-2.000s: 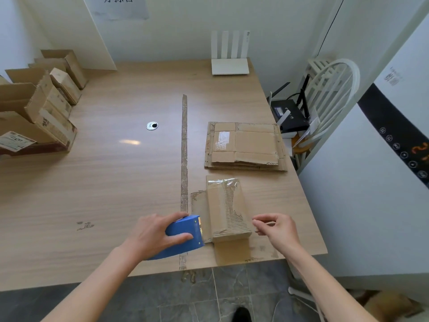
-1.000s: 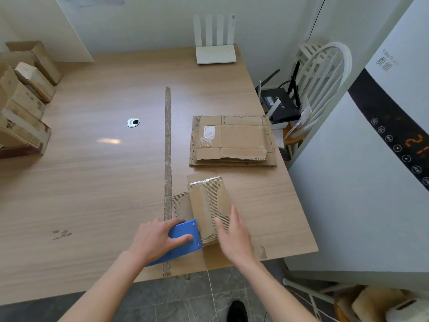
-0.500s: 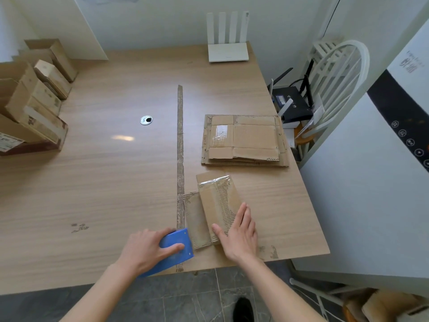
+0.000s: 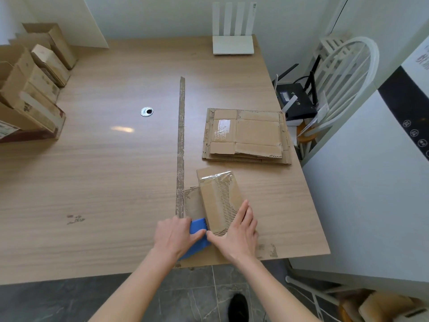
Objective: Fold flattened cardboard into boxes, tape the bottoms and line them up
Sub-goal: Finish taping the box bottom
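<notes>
A small folded cardboard box (image 4: 219, 201) lies bottom-up near the table's front edge, with shiny clear tape along its bottom. My right hand (image 4: 236, 233) rests flat on the box's near end, fingers straight. My left hand (image 4: 175, 235) grips a blue tape dispenser (image 4: 197, 238) against the box's near left corner. A stack of flattened cardboard (image 4: 247, 137) lies beyond the box, toward the table's right edge. Several finished boxes (image 4: 34, 89) stand in a line at the far left of the table.
A worn strip (image 4: 181, 145) runs down the wooden table (image 4: 104, 182). A white router (image 4: 233, 44) stands at the back edge. A white chair (image 4: 343, 73) with a black router sits right of the table. A small metal grommet (image 4: 146, 111) marks the tabletop.
My right hand came down flat on the box and slid toward its near end. My left hand drew the dispenser back to the box's near left corner.
</notes>
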`<state>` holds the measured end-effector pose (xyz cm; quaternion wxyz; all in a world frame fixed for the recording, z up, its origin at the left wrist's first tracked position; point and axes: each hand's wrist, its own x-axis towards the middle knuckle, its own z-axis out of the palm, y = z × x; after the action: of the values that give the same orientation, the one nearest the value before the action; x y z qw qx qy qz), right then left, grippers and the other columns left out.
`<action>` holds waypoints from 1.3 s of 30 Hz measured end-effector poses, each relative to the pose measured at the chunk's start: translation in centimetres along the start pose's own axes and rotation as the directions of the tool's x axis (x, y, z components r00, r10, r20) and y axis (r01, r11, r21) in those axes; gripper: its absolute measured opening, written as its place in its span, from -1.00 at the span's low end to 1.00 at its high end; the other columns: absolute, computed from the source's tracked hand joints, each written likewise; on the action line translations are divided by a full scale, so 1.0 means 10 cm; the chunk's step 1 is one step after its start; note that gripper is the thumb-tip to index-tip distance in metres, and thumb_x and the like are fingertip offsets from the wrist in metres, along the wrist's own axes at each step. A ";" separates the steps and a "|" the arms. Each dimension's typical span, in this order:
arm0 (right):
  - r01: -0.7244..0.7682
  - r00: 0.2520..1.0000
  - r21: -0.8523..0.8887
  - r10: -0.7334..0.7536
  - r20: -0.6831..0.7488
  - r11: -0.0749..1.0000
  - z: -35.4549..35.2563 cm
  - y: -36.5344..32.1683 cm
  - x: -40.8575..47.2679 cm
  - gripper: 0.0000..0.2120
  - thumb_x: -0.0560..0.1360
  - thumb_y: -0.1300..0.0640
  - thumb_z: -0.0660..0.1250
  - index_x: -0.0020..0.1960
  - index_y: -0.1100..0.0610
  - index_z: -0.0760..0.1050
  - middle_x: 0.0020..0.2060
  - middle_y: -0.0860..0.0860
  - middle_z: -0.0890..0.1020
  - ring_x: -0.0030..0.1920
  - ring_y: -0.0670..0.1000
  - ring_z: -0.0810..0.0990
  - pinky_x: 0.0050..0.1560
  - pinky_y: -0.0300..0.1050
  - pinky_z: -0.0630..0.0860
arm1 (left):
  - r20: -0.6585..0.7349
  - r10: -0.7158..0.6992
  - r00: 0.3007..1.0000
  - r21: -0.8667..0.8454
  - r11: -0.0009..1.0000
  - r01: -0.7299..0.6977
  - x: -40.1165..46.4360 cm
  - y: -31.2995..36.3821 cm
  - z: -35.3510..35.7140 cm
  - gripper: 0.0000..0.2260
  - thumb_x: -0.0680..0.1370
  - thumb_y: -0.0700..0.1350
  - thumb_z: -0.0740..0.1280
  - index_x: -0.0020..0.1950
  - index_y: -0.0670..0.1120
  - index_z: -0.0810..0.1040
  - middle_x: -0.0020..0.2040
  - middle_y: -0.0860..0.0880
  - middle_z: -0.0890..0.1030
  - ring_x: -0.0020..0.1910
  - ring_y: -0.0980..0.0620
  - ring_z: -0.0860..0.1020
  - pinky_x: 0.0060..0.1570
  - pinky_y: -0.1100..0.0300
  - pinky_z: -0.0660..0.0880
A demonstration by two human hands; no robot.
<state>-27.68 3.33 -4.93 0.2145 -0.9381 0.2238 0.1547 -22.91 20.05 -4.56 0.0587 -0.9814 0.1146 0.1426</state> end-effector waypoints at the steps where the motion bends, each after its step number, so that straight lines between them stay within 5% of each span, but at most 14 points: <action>1: -0.008 0.999 -0.011 0.008 -0.037 1.000 0.00 -0.03 0.00 0.39 0.27 -0.54 0.35 0.62 0.21 -0.39 0.60 0.14 0.02 0.52 0.17 0.16 0.43 0.07 0.34 | 0.008 0.003 1.000 0.018 1.000 -0.003 0.01 0.06 -0.04 -0.47 0.51 0.46 0.06 -0.06 0.04 0.53 -0.22 0.04 0.58 -0.22 -0.02 0.61 -0.31 0.14 0.39; 15: -0.089 0.971 0.037 0.095 -0.220 0.995 0.15 -0.07 -0.09 0.36 0.18 -0.55 0.31 0.64 0.28 -0.10 0.44 0.14 0.29 0.32 0.18 0.37 0.17 0.06 0.55 | 0.068 -0.077 0.995 0.056 0.996 0.073 -0.01 0.33 -0.19 -0.55 0.59 0.35 0.13 0.03 0.00 0.55 -0.02 -0.01 0.65 -0.03 -0.05 0.65 -0.22 0.13 0.34; 19: -0.100 0.978 0.022 0.102 -0.182 0.995 0.10 -0.01 -0.06 0.38 0.21 -0.50 0.39 0.64 0.30 -0.16 0.57 0.19 0.18 0.46 0.21 0.32 0.33 0.09 0.47 | -0.077 -0.114 0.991 0.010 0.993 0.115 -0.12 0.03 -0.09 -0.48 0.54 0.45 0.07 0.17 0.10 0.54 -0.13 0.00 0.67 -0.13 -0.07 0.67 -0.32 0.15 0.32; 23: -0.057 0.994 -0.113 0.046 -0.098 0.992 0.03 0.04 -0.04 0.43 0.27 -0.52 0.37 0.60 0.33 -0.38 0.64 0.26 -0.20 0.62 0.22 0.08 0.55 0.10 0.20 | -0.259 -0.217 0.941 -0.178 0.969 0.174 -0.21 -0.46 0.10 -0.46 0.51 0.45 0.13 0.29 0.14 0.52 -0.32 -0.01 0.65 -0.36 -0.14 0.63 -0.46 0.17 0.34; 26: -0.074 0.993 -0.107 0.064 -0.095 0.992 0.02 -0.03 -0.06 0.42 0.29 -0.46 0.42 0.59 0.32 -0.41 0.63 0.25 -0.09 0.58 0.22 0.14 0.50 0.08 0.28 | -0.276 -0.164 0.947 -0.221 0.970 0.104 -0.17 -0.64 0.28 -0.42 0.54 0.35 0.12 0.36 0.00 0.52 -0.31 0.00 0.57 -0.38 -0.11 0.56 -0.45 0.16 0.31; 30: -0.075 0.994 -0.083 0.069 -0.079 0.994 0.02 -0.02 -0.04 0.45 0.27 -0.55 0.37 0.59 0.29 -0.43 0.63 0.23 -0.05 0.58 0.21 0.13 0.51 0.08 0.26 | -0.286 -0.154 0.946 -0.196 0.976 0.100 -0.13 -0.63 0.51 -0.43 0.53 0.15 0.39 0.48 -0.05 0.42 -0.22 -0.08 0.50 -0.30 -0.15 0.52 -0.32 0.07 0.37; 32: -0.039 0.999 -0.038 0.038 -0.018 0.999 -0.05 0.08 -0.03 0.47 0.22 -0.69 0.23 0.60 0.25 -0.43 0.65 0.20 -0.13 0.63 0.19 0.03 0.58 0.09 0.12 | -0.306 -0.212 0.928 -0.213 0.965 0.151 -0.14 -0.56 0.48 -0.42 0.56 0.20 0.25 0.49 -0.08 0.39 -0.10 -0.14 0.51 -0.15 -0.19 0.53 -0.20 -0.02 0.45; 34: 0.000 1.000 0.091 0.003 -0.026 0.996 -0.17 0.19 -0.01 0.35 0.27 -0.70 0.12 0.66 0.19 -0.30 0.67 0.11 -0.10 0.65 0.12 0.00 0.60 0.08 0.04 | -0.384 -0.211 0.899 -0.253 0.960 0.117 -0.18 -0.41 0.35 -0.42 0.55 0.19 0.17 0.44 -0.15 0.42 0.11 -0.22 0.50 0.07 -0.23 0.51 0.02 -0.09 0.49; 36: 0.031 0.992 0.245 -0.001 -0.123 0.969 -0.26 0.31 0.09 0.07 0.45 -0.56 0.13 0.68 0.09 -0.09 0.66 0.04 0.09 0.63 0.06 0.12 0.58 0.10 0.16 | -0.452 -0.109 0.885 -0.325 0.945 -0.049 -0.24 -0.16 0.20 -0.52 0.58 0.12 0.19 0.39 -0.14 0.47 0.24 -0.17 0.48 0.13 -0.17 0.52 0.10 -0.04 0.51; 39: -0.020 0.999 0.455 0.039 -0.033 0.890 -0.35 0.41 0.36 -0.18 0.57 -0.36 0.23 0.66 0.02 0.06 0.57 -0.02 0.32 0.53 0.04 0.33 0.48 0.13 0.37 | -0.253 0.017 0.967 -0.531 0.834 -0.154 -0.19 0.31 -0.07 -0.49 0.65 0.21 0.12 0.54 0.01 0.30 0.31 0.01 0.50 0.20 -0.01 0.55 0.12 0.07 0.53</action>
<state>-25.90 -2.91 -4.67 0.4207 -0.8615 0.2724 0.0817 -25.22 17.36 -3.55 -0.2440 -0.9609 0.1193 0.0530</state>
